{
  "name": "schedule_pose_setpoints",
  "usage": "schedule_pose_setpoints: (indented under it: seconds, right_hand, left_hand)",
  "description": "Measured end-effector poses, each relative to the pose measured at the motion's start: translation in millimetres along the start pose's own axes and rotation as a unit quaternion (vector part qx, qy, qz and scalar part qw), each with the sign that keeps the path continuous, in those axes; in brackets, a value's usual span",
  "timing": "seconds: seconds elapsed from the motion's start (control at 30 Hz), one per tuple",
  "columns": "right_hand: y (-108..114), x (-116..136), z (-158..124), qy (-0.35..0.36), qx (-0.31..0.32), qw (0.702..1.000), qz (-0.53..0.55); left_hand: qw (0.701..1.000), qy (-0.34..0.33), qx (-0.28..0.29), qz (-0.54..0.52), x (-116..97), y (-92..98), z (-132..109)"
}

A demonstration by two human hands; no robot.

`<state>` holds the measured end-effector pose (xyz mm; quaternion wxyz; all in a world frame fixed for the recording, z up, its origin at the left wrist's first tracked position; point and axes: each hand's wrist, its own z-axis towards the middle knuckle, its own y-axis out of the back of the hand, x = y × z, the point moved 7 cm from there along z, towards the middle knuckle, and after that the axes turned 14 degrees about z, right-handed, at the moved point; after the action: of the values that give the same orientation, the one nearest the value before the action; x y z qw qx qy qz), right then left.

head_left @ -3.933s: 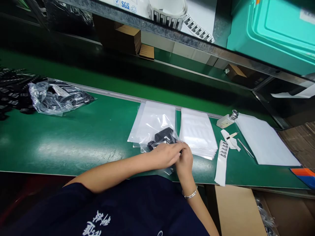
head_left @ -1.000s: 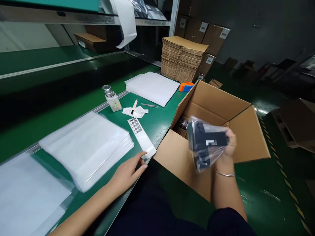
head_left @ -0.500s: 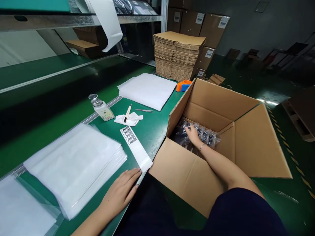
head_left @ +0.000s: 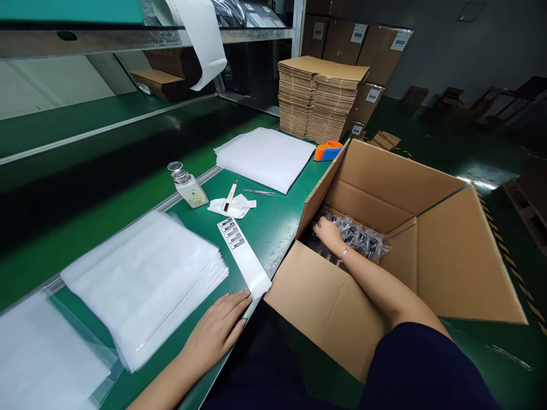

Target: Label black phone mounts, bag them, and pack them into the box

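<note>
My left hand (head_left: 220, 327) lies flat on the green table's front edge, fingers stretched out, its fingertips at the lower end of a white label strip (head_left: 247, 263) with printed black-and-white labels. Inside an open cardboard box (head_left: 376, 188) is my right hand (head_left: 329, 233), at the left part of the contents. Its fingers are curled downward, and whatever they may hold is hidden. Beside it, dark items in clear plastic bags (head_left: 363, 239) sit in a row among cardboard dividers.
On the table (head_left: 286, 222) are a stack of clear plastic bags (head_left: 145, 279), a pump bottle (head_left: 188, 187), a pen-like tool (head_left: 231, 196) on a crumpled wipe (head_left: 243, 206), tweezers (head_left: 258, 192), white sheets (head_left: 267, 156) and an orange-blue tape dispenser (head_left: 328, 151). Flat cardboard (head_left: 318, 102) is stacked behind.
My right hand has moved left inside the box, towards its near-left side, and its fingers now point more downward. My left hand stays by the strip. The view has shifted slightly.
</note>
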<state>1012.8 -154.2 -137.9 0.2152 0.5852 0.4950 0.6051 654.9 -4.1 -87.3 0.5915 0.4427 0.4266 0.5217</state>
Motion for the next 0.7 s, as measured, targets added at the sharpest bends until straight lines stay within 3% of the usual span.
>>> schedule_pose_setpoints:
  seconds: [0.1, 0.17, 0.43, 0.53, 0.7]
  right_hand:
    - [-10, 22, 10, 0.021, 0.027, 0.999, -0.011]
    - [-8, 23, 12, 0.026, 0.032, 0.999, -0.014]
    - [13, -15, -2, 0.011, 0.023, 0.999, -0.040]
    - [3, -14, 7, 0.001, 0.035, 0.998, -0.054]
    - [-35, 1, 18, 0.005, 0.087, 0.993, -0.079]
  left_hand:
    - [1.000, 0.004, 0.005, -0.001, 0, 0.5, 1]
    - [1.000, 0.006, 0.005, 0.002, -1, 0.7, 0]
    - [1.000, 0.009, -0.006, -0.004, 0, -1.0, 0]
    - [1.000, 0.015, -0.002, -0.011, 1, -0.2, 1]
    - [1.000, 0.013, -0.010, -0.014, -2, 1.1, -1]
